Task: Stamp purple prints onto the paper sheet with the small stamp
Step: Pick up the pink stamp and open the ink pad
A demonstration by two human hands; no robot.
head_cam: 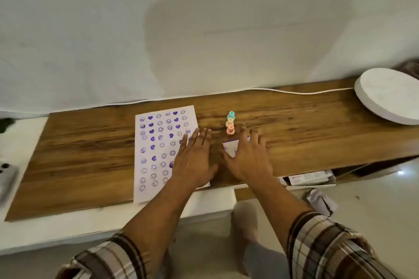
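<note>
A white paper sheet (156,154) lies on the wooden board (90,154), covered with several purple smiley and heart prints. My left hand (195,158) rests flat, fingers spread, over the sheet's right edge and holds nothing. My right hand (247,156) lies flat beside it, fingers apart, partly covering a small white pad with purple marks (230,148). Just beyond my fingertips stands a small stack of pastel stamps (230,123), teal on top and pink at the bottom, untouched.
A round white slab (390,95) sits at the board's far right. A white cable (294,92) runs along the back edge by the wall. A phone (6,176) lies at the left. Boxes and wrappers (310,179) lie on the floor below right.
</note>
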